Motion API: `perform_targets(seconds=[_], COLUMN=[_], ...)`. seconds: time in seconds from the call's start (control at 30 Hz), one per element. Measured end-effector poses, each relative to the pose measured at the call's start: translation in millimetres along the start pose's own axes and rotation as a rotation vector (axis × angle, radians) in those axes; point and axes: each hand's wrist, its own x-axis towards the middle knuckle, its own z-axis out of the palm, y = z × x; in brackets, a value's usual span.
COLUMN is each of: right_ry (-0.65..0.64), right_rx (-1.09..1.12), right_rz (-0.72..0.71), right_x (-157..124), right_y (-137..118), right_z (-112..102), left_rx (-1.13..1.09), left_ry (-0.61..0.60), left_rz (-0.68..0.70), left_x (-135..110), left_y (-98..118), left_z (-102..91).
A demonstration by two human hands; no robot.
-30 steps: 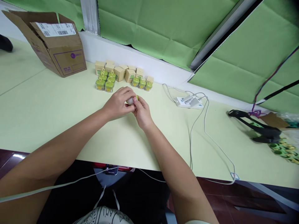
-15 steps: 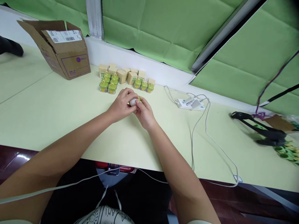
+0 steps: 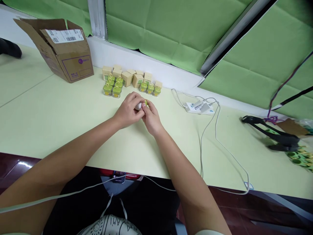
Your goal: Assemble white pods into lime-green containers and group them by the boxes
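My left hand (image 3: 129, 111) is closed around a small white rounded object (image 3: 138, 106), and most of it is covered by the fingers. My right hand (image 3: 152, 119) meets it from the other side, closed on a small green piece (image 3: 146, 102) with the thumb against the white object. Whether the two pieces are joined is hidden. Beyond the hands, small clear containers with green lids and loops stand in two groups, one on the left (image 3: 116, 92) and one on the right (image 3: 150, 89).
Small tan cardboard boxes (image 3: 127, 78) line the wall behind the containers. An open carton (image 3: 77, 63) stands at back left. To the right lie a power strip (image 3: 200, 108) with trailing cables and a black tool-like object (image 3: 274, 132). A phone (image 3: 119, 177) rests below the table edge.
Slightly more of the green piece shows between the hands. The grip is otherwise nearly the same, and the view has shifted a little.
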Motion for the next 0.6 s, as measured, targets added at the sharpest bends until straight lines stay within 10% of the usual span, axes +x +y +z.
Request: perform_targets(seconds=[0.3, 0.6], right_ry=[-0.016, 0.249], right_rx=[0.05, 0.059], right_rz=[0.085, 0.058], right_x=[0.3, 17.2], right_y=[-14.0, -10.8], right_z=[-10.1, -29.0], left_rx=[-0.025, -0.049], left_ry=[-0.076, -0.047], left_rz=[0.079, -0.164], left_x=[-1.5, 2.4], left_y=[-12.8, -15.0], left_z=[-3.5, -14.2])
